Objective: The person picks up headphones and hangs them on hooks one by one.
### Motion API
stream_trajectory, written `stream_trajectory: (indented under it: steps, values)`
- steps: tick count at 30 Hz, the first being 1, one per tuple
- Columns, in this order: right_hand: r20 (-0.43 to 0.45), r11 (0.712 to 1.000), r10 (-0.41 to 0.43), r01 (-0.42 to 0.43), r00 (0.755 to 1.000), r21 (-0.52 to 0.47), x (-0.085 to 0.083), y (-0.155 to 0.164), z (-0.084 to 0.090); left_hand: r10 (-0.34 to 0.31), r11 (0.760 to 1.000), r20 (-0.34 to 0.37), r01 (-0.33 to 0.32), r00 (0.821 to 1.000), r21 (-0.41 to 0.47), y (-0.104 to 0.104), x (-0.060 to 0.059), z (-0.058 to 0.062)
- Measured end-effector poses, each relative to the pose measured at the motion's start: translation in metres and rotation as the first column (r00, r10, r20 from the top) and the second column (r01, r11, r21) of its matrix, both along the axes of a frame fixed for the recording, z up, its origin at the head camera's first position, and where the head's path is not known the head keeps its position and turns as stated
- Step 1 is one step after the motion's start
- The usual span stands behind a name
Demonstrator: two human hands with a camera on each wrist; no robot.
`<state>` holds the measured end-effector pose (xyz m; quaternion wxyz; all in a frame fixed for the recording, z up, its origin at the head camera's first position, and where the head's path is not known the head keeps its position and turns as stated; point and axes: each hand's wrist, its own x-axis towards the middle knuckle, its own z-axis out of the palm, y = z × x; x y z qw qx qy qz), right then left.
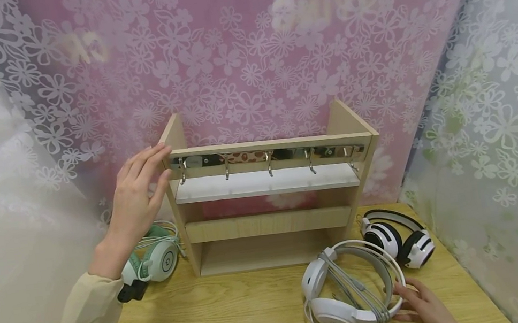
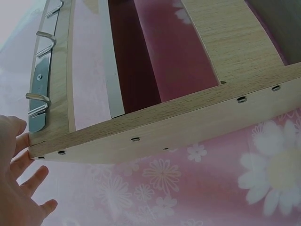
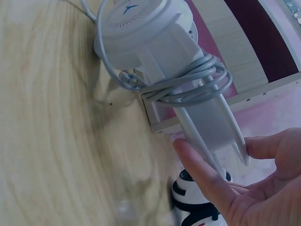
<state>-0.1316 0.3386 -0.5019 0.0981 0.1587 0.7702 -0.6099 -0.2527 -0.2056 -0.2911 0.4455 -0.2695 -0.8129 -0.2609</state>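
Left hand (image 1: 138, 189) flat, fingers straight against the rack's (image 1: 271, 224) top left corner, right hand (image 1: 424, 307) loosely spread, fingertips touching the white headset's (image 1: 347, 290) band, headset on the table (image 1: 220, 317) before the rack

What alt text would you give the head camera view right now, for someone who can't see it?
A person's right hand touches the band of a white headset with its cable wrapped around it, lying on a wooden table, while the left hand rests open-fingered on the top left corner of a small wooden rack with metal hooks. A green headset lies left of the rack, a black-and-white one right.
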Motion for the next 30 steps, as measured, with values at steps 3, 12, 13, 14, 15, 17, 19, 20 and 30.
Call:
stream_trajectory:
  steps: [3,12,13,14,15,17,19,20,30]
  values:
    - [-0.016,1.000,-0.003,0.003,1.000,0.004,-0.002,-0.003,0.007,0.001,1.000,-0.001,-0.001,1.000,-0.002,0.000,0.000,0.000]
    - [-0.050,0.999,-0.010,0.012,0.999,0.034,-0.006,-0.008,0.019,-0.002,1.000,-0.005,0.002,1.000,-0.002,0.001,-0.001,-0.001]
    - [-0.048,0.999,-0.014,0.016,0.999,0.038,-0.007,-0.010,0.020,-0.001,1.000,-0.005,0.001,1.000,-0.002,0.000,-0.001,-0.001]
    - [-0.053,0.999,-0.010,0.012,0.999,0.045,-0.007,-0.011,0.021,0.001,1.000,-0.004,-0.001,1.000,-0.002,0.000,-0.001,-0.001]
    - [-0.064,0.998,-0.004,0.008,0.998,0.054,-0.008,-0.012,0.021,0.002,1.000,-0.004,-0.002,1.000,-0.003,0.000,-0.001,-0.001]
    - [-0.087,0.998,-0.004,0.009,0.996,0.064,-0.009,-0.015,0.023,0.004,1.000,-0.003,-0.004,1.000,-0.001,0.000,-0.001,-0.001]
    - [-0.114,0.998,-0.004,0.012,0.993,0.069,-0.010,-0.018,0.024,0.005,1.000,-0.005,-0.005,1.000,0.000,-0.001,-0.001,-0.001]
    - [-0.133,0.997,-0.005,0.014,0.991,0.070,-0.010,-0.020,0.025,0.004,1.000,-0.006,-0.004,1.000,0.001,-0.001,-0.001,-0.001]
    - [-0.281,0.995,0.043,-0.015,0.959,0.099,-0.017,-0.033,0.030,0.006,1.000,0.004,-0.006,1.000,-0.001,0.000,-0.001,-0.001]
